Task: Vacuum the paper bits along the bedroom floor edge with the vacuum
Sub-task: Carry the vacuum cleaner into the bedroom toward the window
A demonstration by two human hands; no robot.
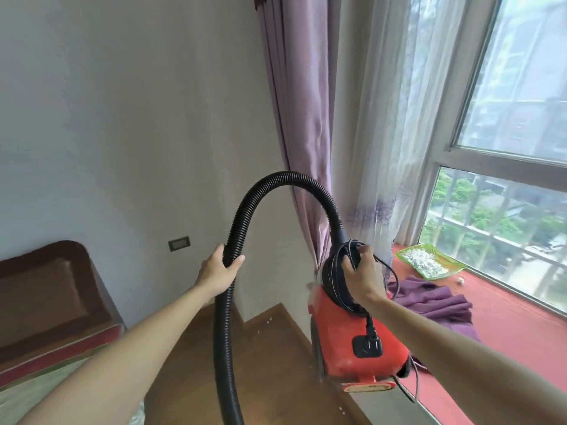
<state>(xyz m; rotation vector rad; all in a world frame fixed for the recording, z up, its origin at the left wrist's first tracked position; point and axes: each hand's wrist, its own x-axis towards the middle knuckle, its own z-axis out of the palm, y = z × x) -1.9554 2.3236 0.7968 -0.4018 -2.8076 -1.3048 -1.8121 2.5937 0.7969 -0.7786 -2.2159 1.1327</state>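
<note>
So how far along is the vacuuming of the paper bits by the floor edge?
Barely started: paper bits lie on the wood floor by the wall. Left hand grips the black hose, right hand holds the coiled cord on the red vacuum, plug loose. Left: uncoil, plug in, vacuum.

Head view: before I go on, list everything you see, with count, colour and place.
red canister vacuum: one, red, at the ledge's edge
black ribbed hose: one, black, arching from the vacuum's top
black power cord: one, black, coiled at the vacuum's top
white paper bits: several, white, on the brown wooden floor
green plastic tray: one, green, on the red window ledge, holding white scraps
crumpled purple cloth: one, purple, on the ledge
purple curtain: one, purple, centre
sheer white curtain: one, white, beside the window
brown wooden headboard: one, brown, lower left
left hand: one, gripping the hose
right hand: one, gripping the coiled cord
</note>
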